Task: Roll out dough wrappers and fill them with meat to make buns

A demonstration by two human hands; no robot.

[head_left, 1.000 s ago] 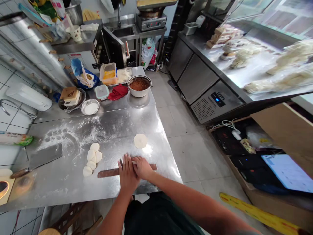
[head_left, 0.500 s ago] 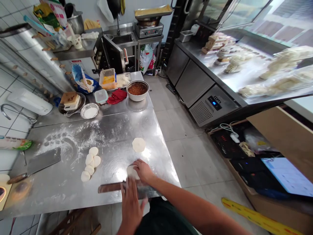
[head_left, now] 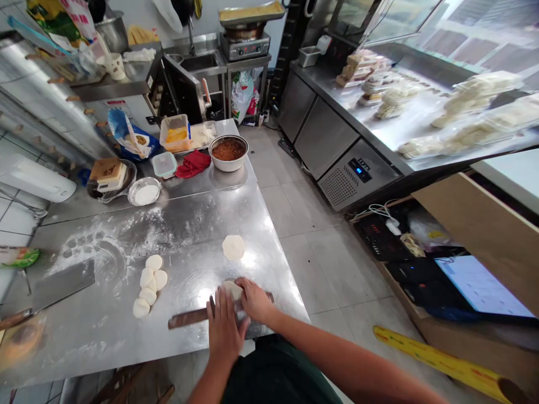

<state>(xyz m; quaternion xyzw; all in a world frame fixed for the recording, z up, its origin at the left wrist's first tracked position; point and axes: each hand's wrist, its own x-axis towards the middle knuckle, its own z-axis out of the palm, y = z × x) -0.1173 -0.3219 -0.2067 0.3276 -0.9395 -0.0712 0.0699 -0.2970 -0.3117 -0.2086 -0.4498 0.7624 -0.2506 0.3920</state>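
A dark wooden rolling pin point(head_left: 187, 318) lies on the steel table near its front edge. My left hand point(head_left: 225, 322) rests flat across it with fingers stretched out, pressing rather than gripping. My right hand point(head_left: 256, 300) is closed, thumb and fingertips at the edge of a small dough disc point(head_left: 231, 289) just beyond the pin. Part of that disc is under my fingers. Farther back sits a rolled-out dough wrapper point(head_left: 233, 247). To the left, several small dough rounds point(head_left: 148, 295) overlap in a cluster.
A cleaver-like broad blade point(head_left: 69, 285) lies at the left on the floured steel table point(head_left: 105, 331). Along the back stand a bowl of brown filling point(head_left: 228, 152), a red cloth point(head_left: 193, 164), a lidded container point(head_left: 164, 164) and a foil dish of flour point(head_left: 144, 192).
My left hand has pushed slightly forward on the rolling pin, whose right end now points farther away. My right hand has shifted a little right and nearer. The whole view has turned slightly.
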